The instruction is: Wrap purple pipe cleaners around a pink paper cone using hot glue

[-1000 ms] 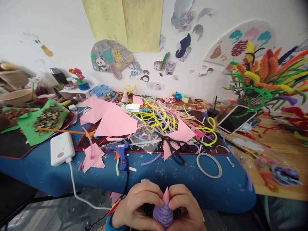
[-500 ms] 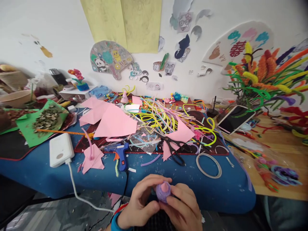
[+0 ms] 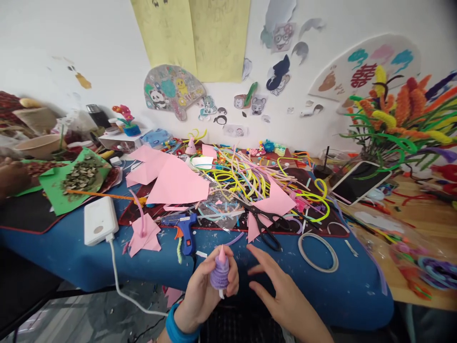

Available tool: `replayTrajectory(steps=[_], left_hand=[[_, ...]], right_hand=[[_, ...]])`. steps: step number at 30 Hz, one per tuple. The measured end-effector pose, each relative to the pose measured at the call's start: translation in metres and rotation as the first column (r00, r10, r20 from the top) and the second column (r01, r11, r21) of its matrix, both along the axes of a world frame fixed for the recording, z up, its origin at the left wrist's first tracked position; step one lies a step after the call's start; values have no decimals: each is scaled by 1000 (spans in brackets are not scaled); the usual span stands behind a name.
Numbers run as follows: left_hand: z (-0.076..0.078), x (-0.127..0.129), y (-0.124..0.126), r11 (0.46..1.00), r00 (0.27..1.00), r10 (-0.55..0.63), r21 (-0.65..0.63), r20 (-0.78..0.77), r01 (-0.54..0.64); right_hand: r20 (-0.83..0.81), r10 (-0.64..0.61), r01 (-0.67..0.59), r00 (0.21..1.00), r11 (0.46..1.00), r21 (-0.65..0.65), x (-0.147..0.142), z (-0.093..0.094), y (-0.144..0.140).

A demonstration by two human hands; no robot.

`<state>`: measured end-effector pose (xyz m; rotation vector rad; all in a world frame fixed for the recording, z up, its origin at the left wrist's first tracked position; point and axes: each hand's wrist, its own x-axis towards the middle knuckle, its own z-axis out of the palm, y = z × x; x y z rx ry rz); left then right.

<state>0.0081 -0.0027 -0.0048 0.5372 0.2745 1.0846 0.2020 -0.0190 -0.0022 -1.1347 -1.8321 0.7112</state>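
Observation:
My left hand (image 3: 203, 293) is closed around a small cone (image 3: 220, 274) wound with purple pipe cleaner. Its pink paper tip points up, and a white end sticks out below. To the right of it my right hand (image 3: 278, 290) is open, fingers apart, with nothing in it. Just beyond the hands on the table are black scissors (image 3: 266, 228), partly over pink paper (image 3: 276, 200), and a short purple pipe cleaner (image 3: 234, 239). A blue glue gun (image 3: 187, 233) lies to the left of these.
A heap of yellow and pink pipe cleaners (image 3: 250, 176) covers the table's middle. At left are a white power bank (image 3: 100, 221) with a cable and pink sheets (image 3: 178, 181). A tape roll (image 3: 317, 252) and a phone (image 3: 360, 181) lie right. Another person's hand (image 3: 14, 176) shows far left.
My right hand has let go of the purple cone and moved right, opening. My left hand now holds the cone alone, upright and farther left. Another person's hand has come into view at far left.

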Motion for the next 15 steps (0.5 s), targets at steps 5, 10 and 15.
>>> replayTrajectory(steps=[5,10,15], left_hand=[[2,-5,1,999,995,52,9,-89,-51],[1,-8,-4,974,921,226,81,-318,-211],[-12,-15,-8,937,791,349,221,-502,-272]], right_hand=[[1,-77,76,997,987,142,-10,13,5],[-43,-95,104,995,925,367,-42,26,9],[-50,-53,69,997,911,407,-60,33,15]])
